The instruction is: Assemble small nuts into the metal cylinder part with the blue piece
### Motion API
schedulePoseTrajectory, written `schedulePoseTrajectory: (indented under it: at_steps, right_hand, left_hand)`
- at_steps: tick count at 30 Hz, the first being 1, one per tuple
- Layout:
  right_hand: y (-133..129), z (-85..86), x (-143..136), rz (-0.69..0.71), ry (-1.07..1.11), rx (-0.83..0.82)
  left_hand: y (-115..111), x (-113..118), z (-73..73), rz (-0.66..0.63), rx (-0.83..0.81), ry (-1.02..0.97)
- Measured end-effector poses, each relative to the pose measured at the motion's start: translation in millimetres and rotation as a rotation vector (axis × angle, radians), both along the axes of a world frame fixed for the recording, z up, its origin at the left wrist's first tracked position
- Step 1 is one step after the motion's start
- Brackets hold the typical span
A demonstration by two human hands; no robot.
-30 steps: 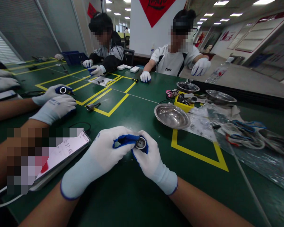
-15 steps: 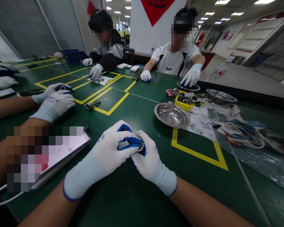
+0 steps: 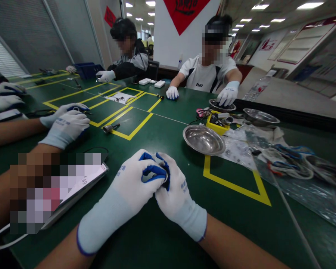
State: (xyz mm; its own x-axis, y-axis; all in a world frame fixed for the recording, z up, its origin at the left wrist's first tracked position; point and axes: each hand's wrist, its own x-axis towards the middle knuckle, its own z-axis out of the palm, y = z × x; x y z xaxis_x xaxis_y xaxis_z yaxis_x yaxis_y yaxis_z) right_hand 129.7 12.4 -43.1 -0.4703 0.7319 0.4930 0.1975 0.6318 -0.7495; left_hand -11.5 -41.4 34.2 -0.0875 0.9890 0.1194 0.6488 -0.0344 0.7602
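My left hand (image 3: 138,177), in a white glove with blue palm coating, is closed in a pinch above the green table. Its thumb and fingers meet on a small round metal part (image 3: 165,177). From the other side my right hand (image 3: 173,190), gloved alike, curls its fingers round the same part. Most of the part is hidden between the gloves, and only a little of its metal edge shows. Beyond my hands lies a metal bowl (image 3: 204,139) to the right. A cylindrical metal piece with a thin shank (image 3: 109,128) lies to the left.
At left, a co-worker's gloved hands (image 3: 68,127) work beside a phone (image 3: 93,173) on a stand. Right of the bowl are a yellow bin (image 3: 217,128) of parts, plastic bags (image 3: 302,190), loose gloves (image 3: 285,160) and another bowl (image 3: 260,115). Two people sit across the table.
My right fingers have closed further over the round metal part, so less of it shows. The person at the far left has drawn a hand back from the white sheet.
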Motion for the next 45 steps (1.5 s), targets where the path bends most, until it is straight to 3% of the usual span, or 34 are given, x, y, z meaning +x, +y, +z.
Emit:
schedulePoseTrajectory:
  at_steps: [3, 5, 9, 14, 16, 19, 22, 28, 36, 41, 45]
  right_hand:
    - [-1.1, -5.5, 0.6, -0.029, -0.007, 0.034]
    - [-1.8, -7.6, 1.3, -0.021, -0.003, 0.060]
    - [-2.9, -6.7, 1.8, 0.009, 0.018, 0.079]
    - [-1.3, -1.4, 0.6, -0.011, 0.093, -0.033]
    - [0.6, -0.2, 0.6, -0.062, 0.103, -0.071]
    - [3.8, 0.4, 1.4, -0.139, 0.096, -0.117]
    - [6.6, 1.0, 2.5, -0.162, 0.128, -0.162]
    - [9.1, 6.3, 3.5, -0.149, 0.150, -0.225]
    - [9.3, 6.5, 0.4, -0.180, 0.171, -0.217]
    - [11.2, 3.0, -3.1, -0.279, 0.183, -0.292]
    - [11.4, 4.5, -4.6, -0.233, 0.197, -0.291]
  left_hand:
    - [1.7, 0.8, -0.2, 0.134, -0.054, -0.087]
    - [3.2, -0.9, -2.2, 0.158, -0.110, -0.158]
    - [5.5, -5.0, -6.6, 0.068, -0.174, -0.301]
    - [4.8, -12.6, -2.6, -0.003, -0.112, -0.348]
    - [4.0, -17.5, 0.0, 0.063, -0.075, -0.221]
    - [3.6, -22.2, 0.3, 0.159, -0.086, 0.123]
    - [4.9, -18.9, -2.8, 0.073, -0.212, 0.354]
    - [10.3, -5.6, -11.6, -0.018, -0.325, 0.508]
    - [10.3, -9.8, -21.3, -0.009, -0.277, 0.454]
    - [9.2, -12.3, -15.0, 0.028, -0.201, 0.357]
    - [10.1, -16.6, -8.2, 0.056, -0.092, 0.147]
